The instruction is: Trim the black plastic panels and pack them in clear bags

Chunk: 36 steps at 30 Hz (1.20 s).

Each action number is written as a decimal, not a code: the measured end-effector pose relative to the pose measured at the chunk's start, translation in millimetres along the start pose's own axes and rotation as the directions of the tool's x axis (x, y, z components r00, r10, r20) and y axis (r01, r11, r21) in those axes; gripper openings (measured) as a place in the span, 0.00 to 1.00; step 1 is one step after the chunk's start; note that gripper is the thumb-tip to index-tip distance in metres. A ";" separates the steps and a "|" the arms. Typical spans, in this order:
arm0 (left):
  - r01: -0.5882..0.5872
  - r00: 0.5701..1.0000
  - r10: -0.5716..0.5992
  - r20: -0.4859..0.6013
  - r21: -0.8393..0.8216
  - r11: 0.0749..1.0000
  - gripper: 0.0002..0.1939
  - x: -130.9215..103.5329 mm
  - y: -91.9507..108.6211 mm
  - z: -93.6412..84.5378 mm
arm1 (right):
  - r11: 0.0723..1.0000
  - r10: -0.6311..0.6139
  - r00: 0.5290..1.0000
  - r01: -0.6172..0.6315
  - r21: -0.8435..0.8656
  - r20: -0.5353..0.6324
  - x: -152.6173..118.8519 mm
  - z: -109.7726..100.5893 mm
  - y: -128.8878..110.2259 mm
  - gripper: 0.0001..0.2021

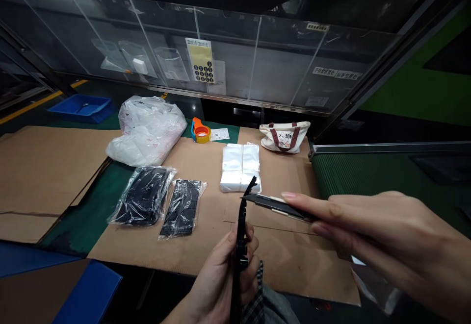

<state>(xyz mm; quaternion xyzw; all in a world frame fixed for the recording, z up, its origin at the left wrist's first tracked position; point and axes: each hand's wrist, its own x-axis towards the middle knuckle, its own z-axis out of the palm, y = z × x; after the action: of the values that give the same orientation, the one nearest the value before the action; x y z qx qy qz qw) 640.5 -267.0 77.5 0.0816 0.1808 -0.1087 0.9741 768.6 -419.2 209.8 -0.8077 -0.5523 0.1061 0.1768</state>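
Beyond, can see a stack of clear plastic bags (233, 169), two black packets in clear film (180, 209), a bulging white plastic sack (150, 130), an orange-and-blue tape dispenser (194, 129) and a cream fabric tote (268, 141). Gripping with tightly curled left fingers (253, 265) a slim, curved black plastic strip (241, 221), held roughly upright, partly hiding the stack; pinching with right fingers (318, 206) a thin dark craft knife (275, 205), with its tip near the top. Below, note brown cardboard (176, 255) over a green desk (84, 206); behind, a labelled transparent panel (235, 54)
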 end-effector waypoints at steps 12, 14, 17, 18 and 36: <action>0.011 0.999 -0.012 -0.043 -0.042 0.999 0.13 2.7 -1.0 -2.6 | 0.991 -0.081 0.994 0.073 0.110 0.074 -3.1 -1.2 -3.9 0.21; 0.008 0.999 -0.010 -0.040 -0.042 0.999 0.13 3.1 -0.9 -3.3 | 0.991 -0.078 0.995 0.070 0.112 0.064 -3.0 0.2 -3.2 0.21; 0.008 1.000 -0.008 -0.012 -0.025 1.000 0.13 2.0 -1.0 -2.4 | 0.999 -0.012 1.000 0.011 0.044 0.022 -0.8 1.2 -0.6 0.21; 0.009 1.000 -0.009 -0.005 -0.023 1.000 0.13 1.4 -1.3 -2.0 | 1.000 0.004 1.000 -0.004 0.030 0.009 -0.1 0.7 -0.1 0.22; -0.523 0.549 0.694 -0.466 0.455 0.720 0.17 12.0 31.8 -33.3 | 0.947 0.320 0.929 -0.315 0.057 -0.184 -41.1 242.3 110.1 0.20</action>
<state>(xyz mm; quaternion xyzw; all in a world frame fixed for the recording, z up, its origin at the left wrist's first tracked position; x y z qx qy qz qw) 647.9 -231.9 46.1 0.2983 0.4272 0.2482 0.8166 758.9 -452.7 -57.2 -0.8904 -0.3934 0.0625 0.2203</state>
